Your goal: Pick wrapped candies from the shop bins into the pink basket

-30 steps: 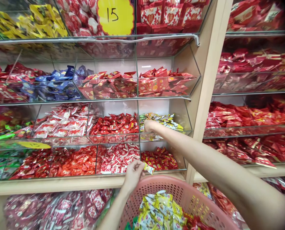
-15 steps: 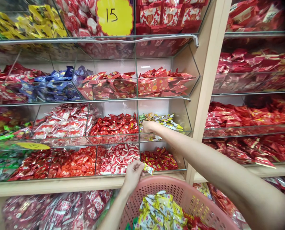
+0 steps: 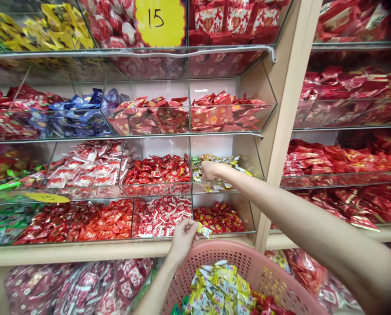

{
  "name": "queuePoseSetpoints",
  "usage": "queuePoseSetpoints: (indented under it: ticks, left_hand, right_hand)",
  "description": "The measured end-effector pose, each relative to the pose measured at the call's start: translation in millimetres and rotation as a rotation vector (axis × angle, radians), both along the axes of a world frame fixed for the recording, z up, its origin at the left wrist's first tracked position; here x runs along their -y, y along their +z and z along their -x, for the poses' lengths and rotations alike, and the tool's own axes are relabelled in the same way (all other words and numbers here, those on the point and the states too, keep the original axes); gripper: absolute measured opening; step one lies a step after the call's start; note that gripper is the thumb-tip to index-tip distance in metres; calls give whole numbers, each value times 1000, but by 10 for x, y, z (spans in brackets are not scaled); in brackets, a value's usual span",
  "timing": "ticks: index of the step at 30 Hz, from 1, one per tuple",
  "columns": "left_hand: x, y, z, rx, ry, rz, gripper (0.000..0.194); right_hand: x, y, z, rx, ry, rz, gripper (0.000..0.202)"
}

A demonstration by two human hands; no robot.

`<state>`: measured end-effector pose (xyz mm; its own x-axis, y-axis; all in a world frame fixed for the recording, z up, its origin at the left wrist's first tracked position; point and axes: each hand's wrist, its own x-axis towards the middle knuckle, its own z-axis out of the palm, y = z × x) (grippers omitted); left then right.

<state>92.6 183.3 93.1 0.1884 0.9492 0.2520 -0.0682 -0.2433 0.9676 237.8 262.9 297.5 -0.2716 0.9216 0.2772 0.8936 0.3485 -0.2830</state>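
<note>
My left hand (image 3: 183, 237) is closed in a pinch on a small yellow-and-white wrapped candy (image 3: 204, 230), right at the far rim of a pink perforated plastic basket (image 3: 248, 256). Inside the basket lies a heap of yellow-and-white wrapped candies (image 3: 218, 286), with red wrappers beside it and a bit of green. My right hand (image 3: 209, 170) reaches into a clear-fronted shelf bin, among similar yellow-and-white candies (image 3: 228, 162). Its fingers curl downward, and whatever they hold is hidden from view.
Left of that bin are red wrapped candies (image 3: 157, 170); below it are darker red ones (image 3: 220, 218). Clear panels (image 3: 228, 187) front the bins. A wooden upright (image 3: 282, 105) divides the shelving. Bagged sweets (image 3: 90, 286) lie under the bottom ledge (image 3: 83, 254).
My right hand has shifted slightly to the right within the bin. My left hand and its candy stay at the basket rim.
</note>
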Motion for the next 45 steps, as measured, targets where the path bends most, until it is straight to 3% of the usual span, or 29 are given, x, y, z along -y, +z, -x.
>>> queuePoseSetpoints:
  ticks: [7, 11, 15, 20, 23, 30, 37, 45]
  left_hand:
    - [18, 13, -8, -5, 19, 19, 36]
    - [29, 38, -14, -17, 34, 9, 34]
    - [43, 55, -15, -30, 41, -10, 33]
    - [38, 47, -18, -19, 40, -8, 32]
    - [32, 36, -22, -19, 42, -10, 31]
    - [50, 55, -25, -29, 50, -12, 30]
    - [64, 86, -31, -22, 42, 9, 30]
    - [48, 62, -31, -42, 40, 3, 29]
  right_hand:
    - [362, 111, -374, -86, 37, 112, 23]
    - [581, 114, -564, -394, 156, 135, 27]
    - [957, 20, -772, -621, 140, 96, 35]
    - [1499, -217, -1017, -576, 102, 23, 36]
    - [1668, -398, -1112, -539, 81, 49, 35]
    - [1710, -908, -1117, -485, 190, 370, 37]
    - [1650, -1258, -981, -430, 286, 576, 43]
    - [1506, -1708, -744, -171, 294, 228, 39]
